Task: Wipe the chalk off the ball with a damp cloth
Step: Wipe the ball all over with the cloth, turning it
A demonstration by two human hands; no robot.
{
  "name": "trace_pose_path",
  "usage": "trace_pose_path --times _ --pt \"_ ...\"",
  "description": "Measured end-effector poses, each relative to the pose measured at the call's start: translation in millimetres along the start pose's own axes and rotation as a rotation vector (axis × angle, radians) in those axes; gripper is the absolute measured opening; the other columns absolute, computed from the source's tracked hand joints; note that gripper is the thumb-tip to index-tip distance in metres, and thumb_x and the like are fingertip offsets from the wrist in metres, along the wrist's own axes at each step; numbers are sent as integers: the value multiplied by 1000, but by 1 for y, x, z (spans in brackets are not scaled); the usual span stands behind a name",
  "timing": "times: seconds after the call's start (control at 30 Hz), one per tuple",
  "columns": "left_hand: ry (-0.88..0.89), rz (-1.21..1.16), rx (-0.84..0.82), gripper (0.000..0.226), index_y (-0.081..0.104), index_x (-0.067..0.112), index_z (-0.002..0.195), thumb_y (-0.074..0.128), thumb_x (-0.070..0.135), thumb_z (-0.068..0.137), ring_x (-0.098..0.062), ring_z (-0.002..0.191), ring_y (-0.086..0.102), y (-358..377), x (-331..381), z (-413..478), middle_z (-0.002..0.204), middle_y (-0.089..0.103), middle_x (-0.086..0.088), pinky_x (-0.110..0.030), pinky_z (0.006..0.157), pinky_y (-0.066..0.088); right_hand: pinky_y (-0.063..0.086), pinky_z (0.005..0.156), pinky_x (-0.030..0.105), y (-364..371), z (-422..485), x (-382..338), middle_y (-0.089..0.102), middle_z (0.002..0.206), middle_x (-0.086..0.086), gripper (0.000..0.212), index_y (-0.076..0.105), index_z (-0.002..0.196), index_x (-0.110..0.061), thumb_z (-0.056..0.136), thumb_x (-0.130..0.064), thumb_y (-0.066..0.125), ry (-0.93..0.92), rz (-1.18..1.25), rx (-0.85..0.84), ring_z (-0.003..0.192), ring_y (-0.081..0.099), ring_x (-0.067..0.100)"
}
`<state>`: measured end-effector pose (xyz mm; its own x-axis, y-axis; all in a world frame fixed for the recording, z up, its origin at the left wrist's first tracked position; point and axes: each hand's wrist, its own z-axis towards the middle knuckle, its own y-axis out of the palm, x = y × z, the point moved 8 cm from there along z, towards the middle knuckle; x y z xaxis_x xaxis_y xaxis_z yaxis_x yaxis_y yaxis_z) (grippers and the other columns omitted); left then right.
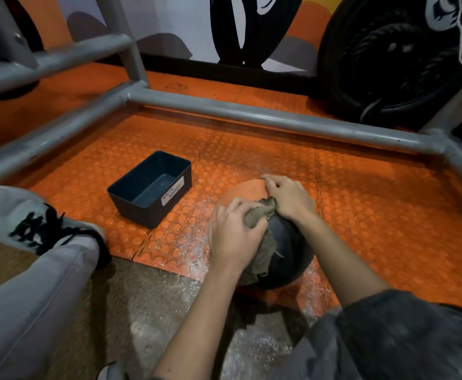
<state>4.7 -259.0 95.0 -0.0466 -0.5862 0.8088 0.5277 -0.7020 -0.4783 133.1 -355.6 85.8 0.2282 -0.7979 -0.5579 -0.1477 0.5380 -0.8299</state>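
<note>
Left hand (235, 234) grips the bunched olive cloth (264, 253) against the ball (290, 242); right hand (290, 198) curls over its top. Ball's orange beyond my fingers, black beneath my wrists.

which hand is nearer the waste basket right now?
Left. The left hand, gripping the cloth on the ball, is just right of the waste basket. The right hand sits further right, atop the ball.

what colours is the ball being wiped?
The ball is two-tone: orange on the far side, black on the near side. Head view.
</note>
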Motion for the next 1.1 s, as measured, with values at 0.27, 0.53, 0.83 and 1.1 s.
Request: trace_pose_path --times 0.27,0.53,0.83,1.1 --pt "-223 -256 72 8 70 29 84 72 22 80 -19 99 59 -18 -43 32 98 64 4 -44 92 46 27 108 37 -1 -73 -11 49 140 -9 43 57 127 -35 97 -42 27 -221 -49 216 131 36 17" --pt "-80 -213 47 13 71 26 88 70 17 78 -21 94 58 -18 -24 15 86 56 13 -42 90 45 36 105 37 -2 -29 -7 54 137 -6 36 62 123 -35 98 -35 36 -85 29 137 129 43 23" --pt "-46 -157 38 13 72 24 90 72 17 79 -24 98 54 -8 -15 15 85 54 17 -38 89 41 29 110 37 -4 -50 6 51 139 -10 35 59 125 -36 99 -37 36 -129 82 179 133 36 20" --pt "-142 -159 33 14 73 19 94 70 17 81 -21 99 59 -20 -29 27 96 63 5 -44 92 46 31 108 37 -2 -71 -16 56 134 -7 42 63 123 -30 95 -37 31 -191 -2 302 126 42 19"
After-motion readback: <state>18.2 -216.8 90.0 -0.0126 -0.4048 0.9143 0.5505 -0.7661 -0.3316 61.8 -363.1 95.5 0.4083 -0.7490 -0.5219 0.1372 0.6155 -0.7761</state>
